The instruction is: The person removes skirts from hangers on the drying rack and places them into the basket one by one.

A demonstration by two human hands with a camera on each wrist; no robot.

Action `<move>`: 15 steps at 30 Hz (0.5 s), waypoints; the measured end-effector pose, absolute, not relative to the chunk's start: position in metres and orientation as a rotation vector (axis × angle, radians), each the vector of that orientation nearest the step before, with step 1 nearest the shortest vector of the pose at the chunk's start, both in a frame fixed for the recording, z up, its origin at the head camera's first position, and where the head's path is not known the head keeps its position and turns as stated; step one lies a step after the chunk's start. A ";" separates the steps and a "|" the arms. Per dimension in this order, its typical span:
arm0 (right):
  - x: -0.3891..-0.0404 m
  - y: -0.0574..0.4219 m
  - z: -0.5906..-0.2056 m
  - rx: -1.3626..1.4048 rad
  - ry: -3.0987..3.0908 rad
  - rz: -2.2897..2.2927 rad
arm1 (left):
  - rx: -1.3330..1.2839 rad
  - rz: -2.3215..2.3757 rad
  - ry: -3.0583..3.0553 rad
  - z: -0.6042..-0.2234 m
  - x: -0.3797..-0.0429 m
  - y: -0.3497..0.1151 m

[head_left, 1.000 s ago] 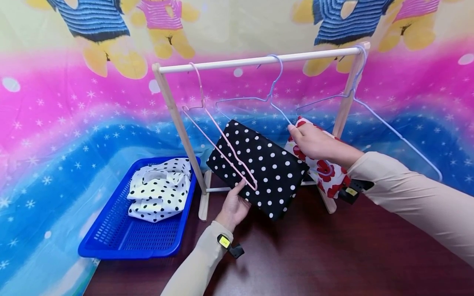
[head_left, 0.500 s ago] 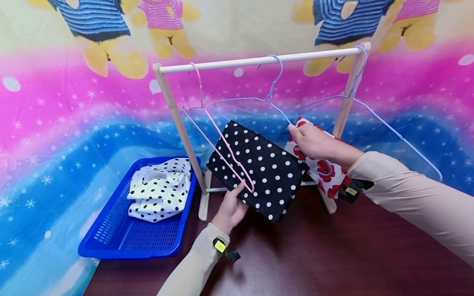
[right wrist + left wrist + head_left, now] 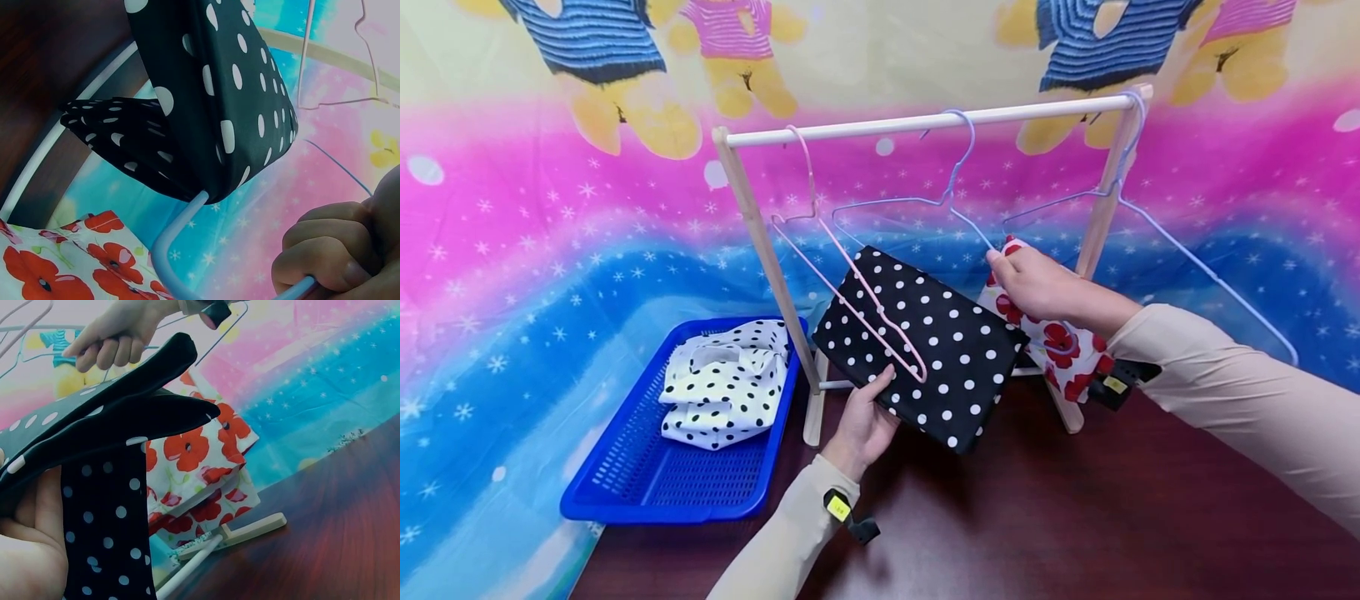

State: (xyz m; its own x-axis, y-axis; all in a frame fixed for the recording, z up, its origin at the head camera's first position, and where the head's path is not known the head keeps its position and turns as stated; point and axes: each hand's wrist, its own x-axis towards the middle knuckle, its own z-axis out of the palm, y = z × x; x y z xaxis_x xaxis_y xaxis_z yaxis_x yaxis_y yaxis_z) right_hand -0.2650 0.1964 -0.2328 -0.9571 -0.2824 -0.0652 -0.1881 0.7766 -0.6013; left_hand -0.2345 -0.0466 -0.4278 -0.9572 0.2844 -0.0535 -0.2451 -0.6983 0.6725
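black polka-dot cloth: folded, tilted, held above the table beneath the rack's white bar. left hand grips its lower left edge, thumb on the front face, fingers behind; the left wrist view shows the palm under the folded layers and a dotted flap hanging down beside it.

right hand: fingers curled tightly round the sloping wire of the middle blue hanger, which hooks over the bar. right wrist view: the hanger's bent lower end runs to the end of the cloth's fold and disappears there; how far it reaches inside cannot be told.

pink hanger: hooked near the bar's left end, lower part crossing in front of the black cloth, bottom corner near the left thumb. contact with the thumb or cloth unclear.

second blue hanger: hooked at the bar's right end, near the wooden post. red-flowered cloth: behind the right hand and wrist, partly covered by them.

blue basket: to the left of the rack, with a white dotted cloth bunched in its far part. backdrop: pink and blue, printed with snowflakes.
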 end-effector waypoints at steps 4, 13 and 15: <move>-0.265 0.198 -0.232 -0.387 2.827 -0.926 | 0.082 2.653 1.068 -0.423 -0.231 -0.048; -0.266 0.199 -0.232 -0.404 2.830 -0.929 | 0.045 2.634 1.083 -0.414 -0.223 -0.053; -0.266 0.199 -0.232 -0.397 2.834 -0.928 | 0.035 2.625 1.101 -0.412 -0.222 -0.054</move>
